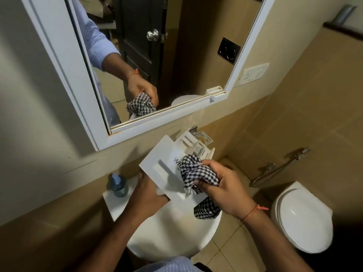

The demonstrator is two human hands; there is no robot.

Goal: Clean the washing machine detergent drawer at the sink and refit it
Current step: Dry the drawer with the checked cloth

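The white detergent drawer (167,169) is held tilted above the back of the white basin (172,238), its flat front panel toward the camera and its ribbed compartments pointing up at the wall. The left hand (146,195) grasps the drawer's lower left corner from beneath, fingers curled round the edge, while the right hand (222,190) is clenched on a bunched black-and-white checked cloth (193,172) pressed against the panel, a loose tail of it hanging toward the bowl. The likeliest slip, as I judge it, is the drawer twisting out of that 1-corner hold if the wiping hand pushes hard, since a wet panel gives little purchase; it would drop against the basin or knock the blue soap dispenser (118,184) standing at the basin's back left corner. The dangling cloth could also snag on the compartment ribs. The room is a small tan-tiled bathroom: a white-framed mirror (157,55) above the basin, a white toilet (302,216) to the right, a health faucet (279,167) on the wall beside it.
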